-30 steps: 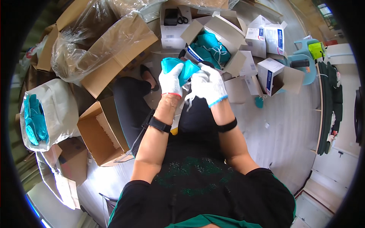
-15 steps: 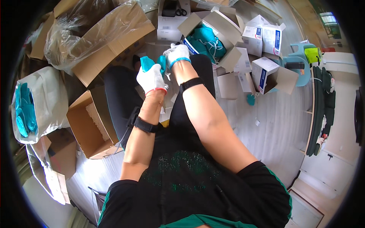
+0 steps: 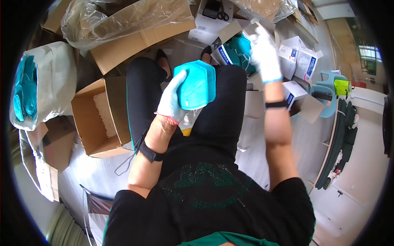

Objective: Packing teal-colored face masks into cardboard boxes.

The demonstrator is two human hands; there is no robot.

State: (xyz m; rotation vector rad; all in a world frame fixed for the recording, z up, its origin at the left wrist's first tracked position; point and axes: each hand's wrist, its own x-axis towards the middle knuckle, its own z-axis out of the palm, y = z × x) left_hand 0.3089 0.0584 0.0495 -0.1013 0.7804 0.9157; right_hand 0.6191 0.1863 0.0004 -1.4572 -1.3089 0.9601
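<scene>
In the head view, the hands have parted since half a second ago: the right hand (image 3: 266,59) has swung out to the open white-and-blue carton (image 3: 223,54), which contains teal strapped masks (image 3: 240,46), so holding the flat teal mask stack (image 3: 196,87) now seems to fall to the left hand (image 3: 170,98) alone. That hand is closed around the stack's left edge, thumb on the upward face, other fingers hidden (presumably underneath). The layered right edge projects free, above the lap. Motion blurs the right hand's fingers; I cannot tell how open they are, or whether they hold anything.
</scene>
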